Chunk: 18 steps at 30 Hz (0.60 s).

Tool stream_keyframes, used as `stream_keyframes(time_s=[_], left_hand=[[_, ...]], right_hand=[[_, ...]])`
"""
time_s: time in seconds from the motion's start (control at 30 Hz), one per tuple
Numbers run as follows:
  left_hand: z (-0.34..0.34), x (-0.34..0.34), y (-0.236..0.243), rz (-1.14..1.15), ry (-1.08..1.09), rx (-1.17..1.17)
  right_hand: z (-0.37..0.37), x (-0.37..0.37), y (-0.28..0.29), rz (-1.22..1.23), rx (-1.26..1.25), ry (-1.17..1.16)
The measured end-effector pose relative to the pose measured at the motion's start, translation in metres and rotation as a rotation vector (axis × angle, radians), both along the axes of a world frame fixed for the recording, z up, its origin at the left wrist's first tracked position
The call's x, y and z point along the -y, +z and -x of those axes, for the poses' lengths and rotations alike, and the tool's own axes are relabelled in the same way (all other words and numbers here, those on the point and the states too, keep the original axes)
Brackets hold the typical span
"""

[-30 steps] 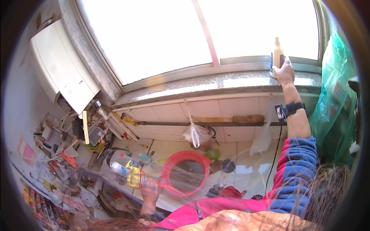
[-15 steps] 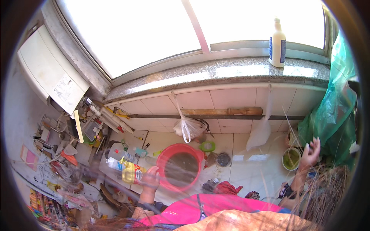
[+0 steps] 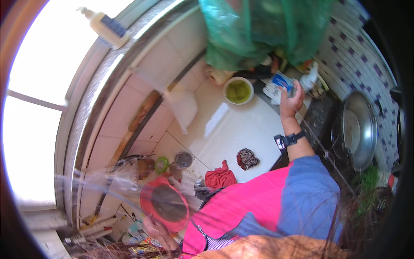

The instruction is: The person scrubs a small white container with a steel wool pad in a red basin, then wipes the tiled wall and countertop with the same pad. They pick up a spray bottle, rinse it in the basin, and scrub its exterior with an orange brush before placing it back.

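**My right hand at the packet, the bottle left on the sill**

My right hand has left the bottle, which it gripped a second ago, and my view has swung to the right. The bottle now stands free on the sill, well apart from me; the hand is at the blue-and-white packet, fingers and thumb apart. Whether they touch it, I cannot tell. My left hand, blurred, is just beside the red basin; I cannot tell whether it grips anything.

Containers: the basin holds murky, greyish liquid. On the white desk, the tub holds something yellow-green. The green bag shows its contents only dimly. The metal bowl is to the right; I cannot tell what it holds.
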<state>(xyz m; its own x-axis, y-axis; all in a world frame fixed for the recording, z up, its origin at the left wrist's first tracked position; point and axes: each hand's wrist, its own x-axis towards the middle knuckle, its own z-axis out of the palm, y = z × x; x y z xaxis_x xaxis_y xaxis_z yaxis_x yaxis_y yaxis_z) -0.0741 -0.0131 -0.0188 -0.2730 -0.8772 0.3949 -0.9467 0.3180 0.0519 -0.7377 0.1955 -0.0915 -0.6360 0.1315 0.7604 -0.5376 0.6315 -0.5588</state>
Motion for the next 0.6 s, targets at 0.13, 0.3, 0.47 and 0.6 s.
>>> stream_keyframes(time_s=[0.13,0.3,0.47,0.6], left_hand=[[-0.01,-0.001,-0.001,-0.048,-0.157,-0.093],[-0.016,-0.003,0.001,-0.059,-0.157,-0.178],[-0.012,-0.015,0.006,-0.017,-0.231,-0.143],[-0.012,-0.026,0.017,-0.014,-0.2,-0.151]], right_hand=[[0.007,-0.036,-0.004,0.209,0.135,-0.156],[0.043,-0.067,-0.023,0.281,0.448,-0.338],[0.096,-0.092,-0.052,0.028,0.673,-0.242],[0.131,-0.103,-0.078,-0.06,0.758,-0.189]])
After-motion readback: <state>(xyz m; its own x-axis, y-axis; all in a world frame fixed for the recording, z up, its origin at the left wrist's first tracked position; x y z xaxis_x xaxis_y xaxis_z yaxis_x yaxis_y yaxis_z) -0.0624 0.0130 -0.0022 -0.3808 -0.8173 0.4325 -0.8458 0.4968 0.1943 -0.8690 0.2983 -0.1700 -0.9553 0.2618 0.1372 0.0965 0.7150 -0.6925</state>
